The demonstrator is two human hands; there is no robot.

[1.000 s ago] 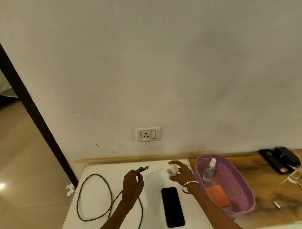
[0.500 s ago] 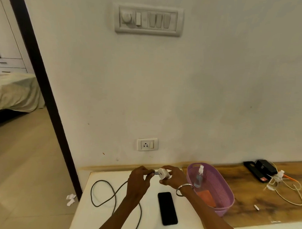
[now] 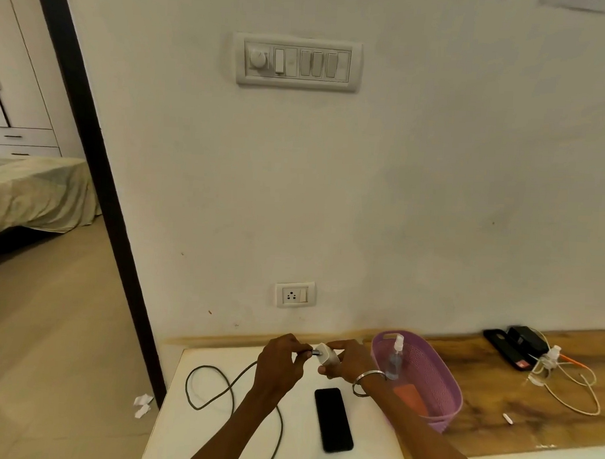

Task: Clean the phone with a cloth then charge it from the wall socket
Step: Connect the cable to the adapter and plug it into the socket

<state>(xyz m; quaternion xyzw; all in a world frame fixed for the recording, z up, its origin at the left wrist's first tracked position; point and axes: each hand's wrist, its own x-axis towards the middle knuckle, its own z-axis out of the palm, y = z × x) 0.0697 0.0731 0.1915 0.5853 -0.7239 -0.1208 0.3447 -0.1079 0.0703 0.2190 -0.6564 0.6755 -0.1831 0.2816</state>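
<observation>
Head cam, left hand (image 3: 278,360) pinching cable (image 3: 220,391) end at white charger (image 3: 327,355), right hand (image 3: 348,361) gripping charger, phone (image 3: 333,419) flat on table (image 3: 198,428) below.

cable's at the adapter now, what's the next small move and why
Probably push the cable plug fully home: the left hand pinches it at the white adapter held by the right hand, and the wall socket is empty.

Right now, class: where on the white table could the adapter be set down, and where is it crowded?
Free: the white table between the grey cable loop and black phone, and right of the phone before the purple basket. Crowded: the wooden top's far right, with tangled cream cords.
</observation>
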